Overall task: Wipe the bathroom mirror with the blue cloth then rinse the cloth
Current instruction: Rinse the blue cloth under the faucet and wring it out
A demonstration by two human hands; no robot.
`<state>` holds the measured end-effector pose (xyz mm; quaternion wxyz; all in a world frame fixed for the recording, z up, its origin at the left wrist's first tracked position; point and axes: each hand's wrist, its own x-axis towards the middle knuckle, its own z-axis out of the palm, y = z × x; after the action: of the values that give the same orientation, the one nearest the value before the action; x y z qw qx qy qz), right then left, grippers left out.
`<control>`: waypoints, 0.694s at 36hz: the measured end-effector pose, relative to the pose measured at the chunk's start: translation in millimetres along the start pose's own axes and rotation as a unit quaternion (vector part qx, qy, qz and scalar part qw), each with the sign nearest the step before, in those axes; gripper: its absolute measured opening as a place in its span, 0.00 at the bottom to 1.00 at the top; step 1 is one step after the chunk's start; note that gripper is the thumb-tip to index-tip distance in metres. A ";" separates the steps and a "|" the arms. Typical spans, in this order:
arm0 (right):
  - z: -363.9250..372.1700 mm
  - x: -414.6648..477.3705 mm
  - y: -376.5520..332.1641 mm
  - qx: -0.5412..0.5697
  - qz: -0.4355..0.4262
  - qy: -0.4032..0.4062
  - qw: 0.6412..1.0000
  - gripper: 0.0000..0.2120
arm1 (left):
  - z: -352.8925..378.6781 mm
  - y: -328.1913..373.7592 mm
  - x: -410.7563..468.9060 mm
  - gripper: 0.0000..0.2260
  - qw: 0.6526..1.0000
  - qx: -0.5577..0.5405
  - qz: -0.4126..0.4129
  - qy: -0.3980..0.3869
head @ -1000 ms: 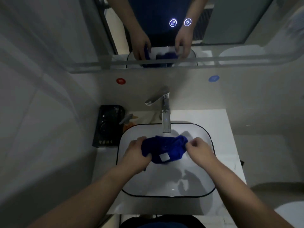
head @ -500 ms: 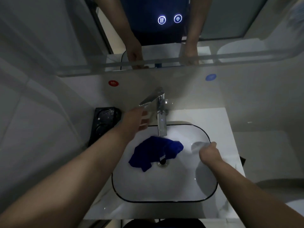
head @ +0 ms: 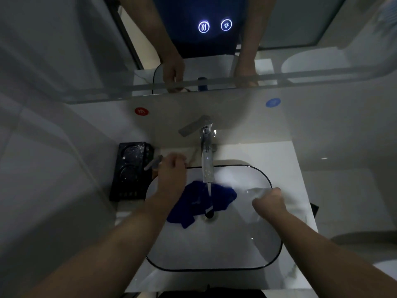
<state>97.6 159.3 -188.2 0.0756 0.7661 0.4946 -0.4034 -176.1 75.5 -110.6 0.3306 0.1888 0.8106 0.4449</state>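
Now that water runs from the faucet, the blue cloth lies loose under it, rinsing begun; left hand, off the lever, hangs loosely curled, empty; right hand hides its fingers.

Black rectangular plastic holder with two round recesses: seated at left rear of white stone counter, against grey tiled side wall. Red round sticker and blue round sticker: fixed on white back wall above counter, well apart, red at left, blue at right. White rounded fixture: lower right, cut off by frame edge.
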 end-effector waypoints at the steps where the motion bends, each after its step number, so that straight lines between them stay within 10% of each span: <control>1: -0.5 -0.5 -0.7 -0.004 0.000 -0.002 1.000 0.27 | 1.7 -19.0 -2.3 0.10 0.996 0.085 0.006 -0.019; 10: 1.0 4.9 -1.0 -0.052 -0.006 -0.020 0.998 0.24 | 51.7 -108.7 -6.4 0.39 0.872 0.456 -0.066 -0.165; 18: 8.0 14.7 4.0 -0.055 0.006 -0.022 0.998 0.32 | 94.3 -145.7 15.8 0.33 0.887 0.352 -0.038 -0.295; 25: 7.5 9.4 0.8 -0.132 0.022 -0.017 0.991 0.41 | 82.0 -97.6 2.5 0.23 0.928 0.282 -0.094 -0.226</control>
<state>96.0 161.6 -199.8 0.1931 0.7535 0.5249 -0.3456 -121.3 73.9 -225.7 0.4784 0.2933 0.8204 0.1101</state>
